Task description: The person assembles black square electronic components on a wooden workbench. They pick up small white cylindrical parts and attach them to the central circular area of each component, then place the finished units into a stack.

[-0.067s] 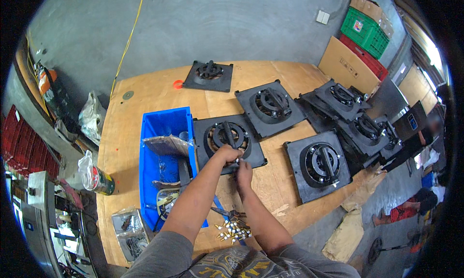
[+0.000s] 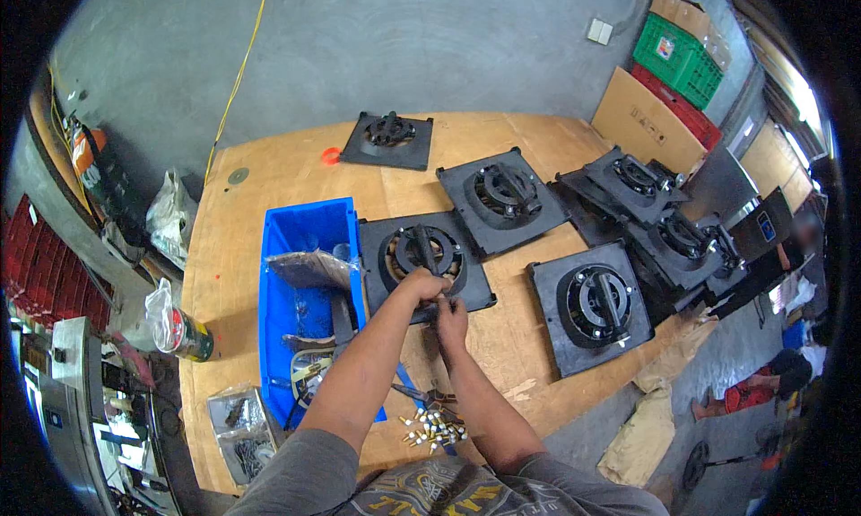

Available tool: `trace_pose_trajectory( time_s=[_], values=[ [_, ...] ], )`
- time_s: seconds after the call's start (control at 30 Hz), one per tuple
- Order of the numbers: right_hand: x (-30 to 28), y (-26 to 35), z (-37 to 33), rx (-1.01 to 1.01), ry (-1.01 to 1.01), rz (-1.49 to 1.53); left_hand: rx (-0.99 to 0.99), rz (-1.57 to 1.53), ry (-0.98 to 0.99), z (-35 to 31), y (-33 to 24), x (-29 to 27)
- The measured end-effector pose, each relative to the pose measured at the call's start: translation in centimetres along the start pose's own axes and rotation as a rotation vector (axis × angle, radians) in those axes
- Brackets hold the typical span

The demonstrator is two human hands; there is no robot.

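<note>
A square black plate with a round gas burner (image 2: pixel 418 249) lies in front of me. My left hand (image 2: pixel 427 286) is closed at the near end of the burner's central bar. Just to its right and nearer to me, my right hand (image 2: pixel 452 317) is closed by the plate's near edge, fingers pinched together. What the right fingertips hold is hidden. Several small white-and-brass fittings (image 2: pixel 437 428) lie in a heap near the table's front edge. Beside the heap are pliers (image 2: pixel 421 395) with dark handles.
A blue bin (image 2: pixel 266 292) with loose parts stands left of my arm. More black burner plates (image 2: pixel 603 308) lie to the right and one at the back. Plastic bags of small parts (image 2: pixel 242 431) and a can (image 2: pixel 190 335) sit at the left edge. Cartons and crates (image 2: pixel 677 58) are stacked far right.
My right hand has turned slightly, and the small white spot seen between the hands is now covered. The left hand stays in place.
</note>
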State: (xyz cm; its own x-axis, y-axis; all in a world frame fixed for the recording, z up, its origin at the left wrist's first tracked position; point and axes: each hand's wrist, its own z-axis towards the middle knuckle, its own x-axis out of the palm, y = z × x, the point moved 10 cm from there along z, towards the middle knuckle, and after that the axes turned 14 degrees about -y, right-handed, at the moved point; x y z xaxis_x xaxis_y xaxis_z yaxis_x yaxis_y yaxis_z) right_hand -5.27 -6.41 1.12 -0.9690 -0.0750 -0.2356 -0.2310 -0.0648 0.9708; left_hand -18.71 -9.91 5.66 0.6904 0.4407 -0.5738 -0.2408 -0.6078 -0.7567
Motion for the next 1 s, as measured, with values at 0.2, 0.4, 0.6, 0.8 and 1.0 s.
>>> trace_pose_trajectory(
  time_s=[0.2, 0.4, 0.6, 0.8, 1.0],
  values=[
    [3.2, -1.7, -2.8, 0.672, 0.299, 0.577, 0.008, 0.065, -0.018, 1.2, 0.7, 0.3],
    [2.6, -1.1, -1.7, 0.512, 0.246, 0.45, -0.054, 0.022, 0.094, 0.3, 0.6, 0.9],
    [2.7, -2.9, -1.4, 0.571, 0.256, 0.429, -0.031, 0.026, 0.074, 0.2, 0.3, 0.4],
    [3.1, -1.9, -1.7, 0.509, 0.277, 0.397, 0.014, 0.109, 0.056, 3.6, 3.1, 1.6],
    [2.9, -1.9, -1.5, 0.447, 0.231, 0.385, -0.001, 0.034, 0.08, 3.1, 2.6, 1.6]
  ],
)
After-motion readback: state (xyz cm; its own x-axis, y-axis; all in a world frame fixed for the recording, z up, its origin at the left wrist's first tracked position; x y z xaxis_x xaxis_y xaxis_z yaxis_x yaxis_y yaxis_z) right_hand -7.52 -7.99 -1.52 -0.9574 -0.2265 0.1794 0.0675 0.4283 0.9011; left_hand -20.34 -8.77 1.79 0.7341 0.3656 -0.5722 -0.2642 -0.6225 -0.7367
